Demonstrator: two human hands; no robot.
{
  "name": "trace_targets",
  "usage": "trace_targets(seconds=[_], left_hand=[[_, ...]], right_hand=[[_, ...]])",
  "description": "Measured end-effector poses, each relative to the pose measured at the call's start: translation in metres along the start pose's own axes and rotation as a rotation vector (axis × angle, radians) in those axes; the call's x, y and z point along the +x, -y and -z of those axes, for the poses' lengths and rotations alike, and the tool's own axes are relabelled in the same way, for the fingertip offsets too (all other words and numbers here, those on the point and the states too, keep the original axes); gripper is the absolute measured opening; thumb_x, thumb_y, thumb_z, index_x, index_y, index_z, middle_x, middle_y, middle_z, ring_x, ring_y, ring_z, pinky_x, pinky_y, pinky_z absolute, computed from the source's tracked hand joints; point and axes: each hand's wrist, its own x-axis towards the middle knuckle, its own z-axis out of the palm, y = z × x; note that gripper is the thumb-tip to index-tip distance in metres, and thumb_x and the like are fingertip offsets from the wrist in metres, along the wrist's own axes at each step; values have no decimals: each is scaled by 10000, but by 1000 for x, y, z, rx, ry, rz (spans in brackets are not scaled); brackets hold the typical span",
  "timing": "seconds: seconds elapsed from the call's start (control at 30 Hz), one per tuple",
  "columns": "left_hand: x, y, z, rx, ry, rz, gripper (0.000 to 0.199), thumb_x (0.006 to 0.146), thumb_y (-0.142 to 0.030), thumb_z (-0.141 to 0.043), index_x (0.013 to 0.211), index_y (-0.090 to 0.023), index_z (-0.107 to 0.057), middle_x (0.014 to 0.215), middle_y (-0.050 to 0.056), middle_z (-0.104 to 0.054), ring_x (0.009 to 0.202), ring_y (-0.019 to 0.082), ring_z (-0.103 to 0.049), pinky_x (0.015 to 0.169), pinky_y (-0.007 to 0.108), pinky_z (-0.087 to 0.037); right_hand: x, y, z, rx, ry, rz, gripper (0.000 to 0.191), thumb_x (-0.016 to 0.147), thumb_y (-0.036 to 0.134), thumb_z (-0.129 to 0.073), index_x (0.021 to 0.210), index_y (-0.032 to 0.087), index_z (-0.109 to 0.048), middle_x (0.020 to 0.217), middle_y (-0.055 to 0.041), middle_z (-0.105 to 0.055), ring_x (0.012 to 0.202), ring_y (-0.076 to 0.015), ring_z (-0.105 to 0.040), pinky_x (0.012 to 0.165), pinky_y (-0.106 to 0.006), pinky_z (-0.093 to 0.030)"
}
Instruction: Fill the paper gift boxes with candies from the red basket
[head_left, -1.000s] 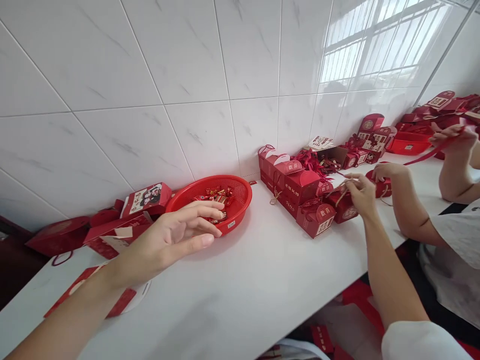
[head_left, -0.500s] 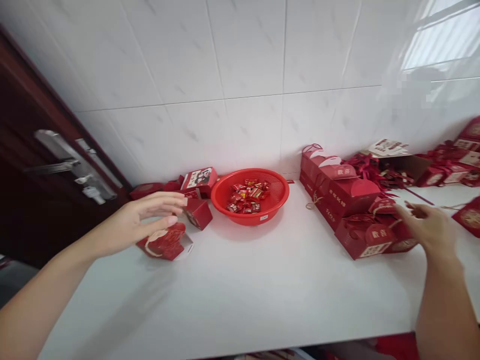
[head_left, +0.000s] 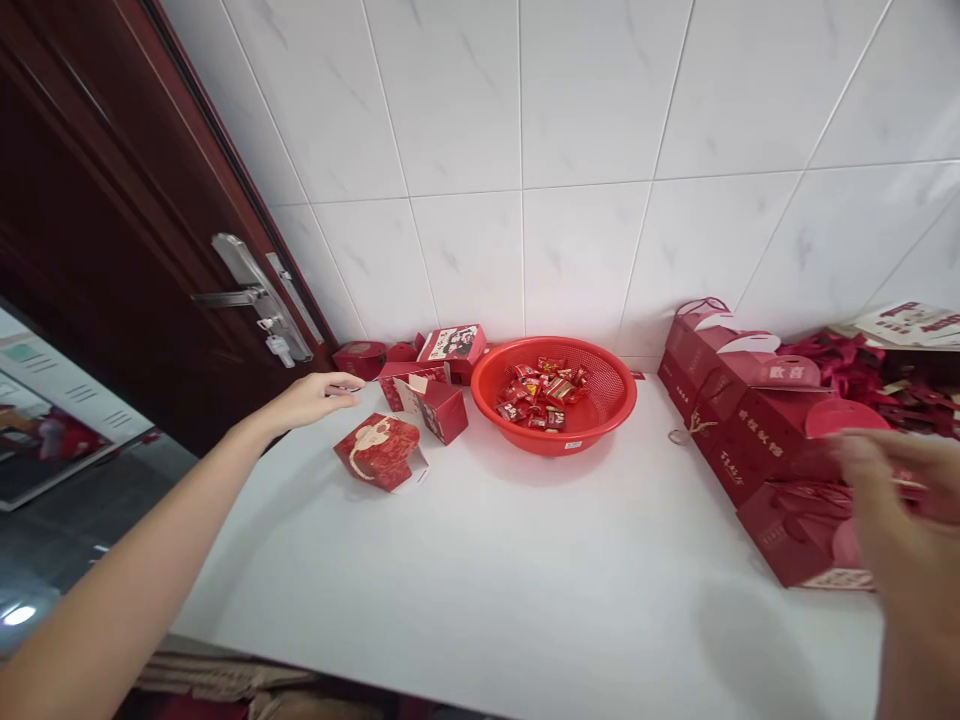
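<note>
My left hand [head_left: 311, 400] hovers open over the left part of the table, fingers stretched forward with nothing in them. Just right of it lies a red candy gift box [head_left: 382, 450] with a rope handle, tipped on its side with an open end. Behind that are an open red box [head_left: 439, 408] and a box with a printed picture [head_left: 454, 343]. At the right edge my right hand [head_left: 911, 510], blurred, is in front of a row of red gift boxes [head_left: 739, 425]; its thumb and fingers look apart, and I see nothing held. Contact with the boxes cannot be made out.
A red plastic basket [head_left: 495, 410] holding wrapped candies [head_left: 544, 395] stands mid-table. Dark red ribbons [head_left: 832, 370] and a printed card [head_left: 911, 325] lie at the far right. A tiled wall [head_left: 480, 250] backs the white table [head_left: 555, 560]; a brown door [head_left: 135, 150] stands left.
The view has turned left, so boxes and basket appear further right. My left hand has moved off from above the rope-handled box to its left. My right hand is nearer the camera and more blurred.
</note>
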Motion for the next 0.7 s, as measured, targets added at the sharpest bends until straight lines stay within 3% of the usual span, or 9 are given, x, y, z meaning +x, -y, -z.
trace_targets(seconds=[0.03,0.13,0.3,0.37,0.53,0.63,0.7], left_hand=[[11,3,-4,9,1,-9,610,614,-557,-760,1065,-151,-697,1268,137,-700,1191,319,-638,1042,384,-490],[38,4,-17,59,-23,-30,526,614,-527,-761,985,-157,-716,1207,131,-730,1156,325,-657,1014,365,-504],[67,-4,-27,118,84,-146,335,677,-459,-686,888,-207,-752,1006,47,-791,1011,267,-707,915,295,-529],[79,1,-22,184,111,-134,275,679,-406,-656,857,-222,-759,959,24,-797,984,254,-711,876,270,-524],[113,39,1,401,29,84,231,620,-268,-599,776,-202,-756,920,19,-792,954,259,-713,799,242,-506],[134,58,2,417,-24,126,350,639,-259,-588,925,-182,-775,1061,49,-777,1025,261,-696,827,242,-502],[147,64,-5,431,-88,81,408,636,-237,-595,996,-174,-776,1128,77,-759,1072,280,-678,885,276,-498]], right_hand=[[1,14,-15,-76,-37,-34,183,957,369,-582,1059,245,-669,869,-69,-683,774,-260,-648,689,-392,-502],[-3,40,-58,77,202,164,44,936,230,-607,936,225,-651,854,-42,-687,746,-195,-657,712,-329,-521],[-35,48,-106,216,464,247,89,950,153,-551,914,213,-606,823,-31,-657,717,-156,-625,651,-273,-509],[-48,46,-115,230,533,226,104,961,163,-532,903,216,-599,802,-31,-650,694,-159,-613,621,-273,-503],[-65,37,-124,224,634,166,143,983,205,-498,881,222,-596,779,-32,-641,663,-165,-599,596,-279,-505],[-70,30,-129,214,676,116,162,994,230,-485,874,228,-594,779,-29,-637,671,-168,-604,603,-280,-509],[-73,26,-132,196,721,78,168,998,240,-482,873,233,-595,789,-26,-639,684,-168,-610,617,-279,-513]])
